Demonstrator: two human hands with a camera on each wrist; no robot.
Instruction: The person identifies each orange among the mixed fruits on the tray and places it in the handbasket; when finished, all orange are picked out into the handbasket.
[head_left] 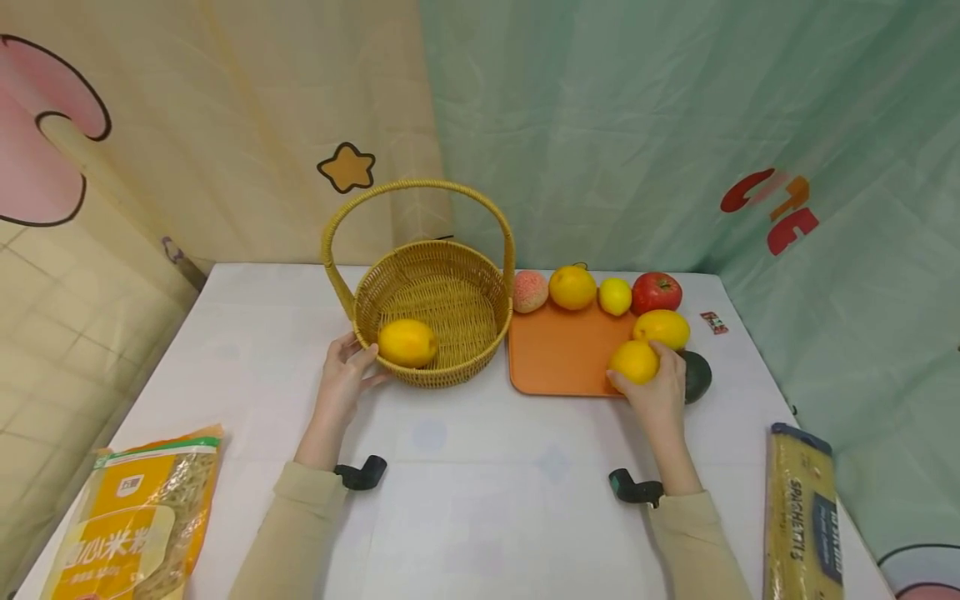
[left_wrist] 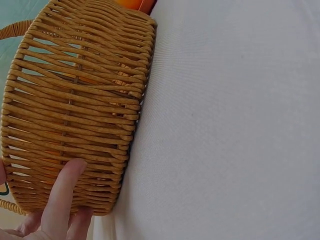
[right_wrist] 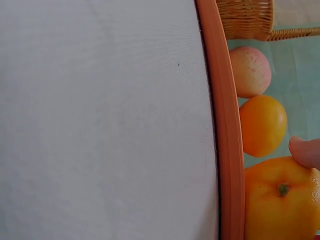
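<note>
At the white table [head_left: 480, 517] before me, a left hand [head_left: 345, 379] grips a basket [head_left: 438, 377] at its eight-o'clock rim; an orange [head_left: 632, 363], at the right hand's [head_left: 663, 392] ten o'clock, sits pinched.

The basket [head_left: 442, 378] is golden-brown and the tray [head_left: 558, 358] orange.

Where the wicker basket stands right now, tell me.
In the head view, the wicker basket stands just left of centre, with the orange tray beside it on the right and the left hand touching its near left side.

Basket [head_left: 450, 374] rough wicker; tray [head_left: 562, 350] smooth, probably plastic.
</note>
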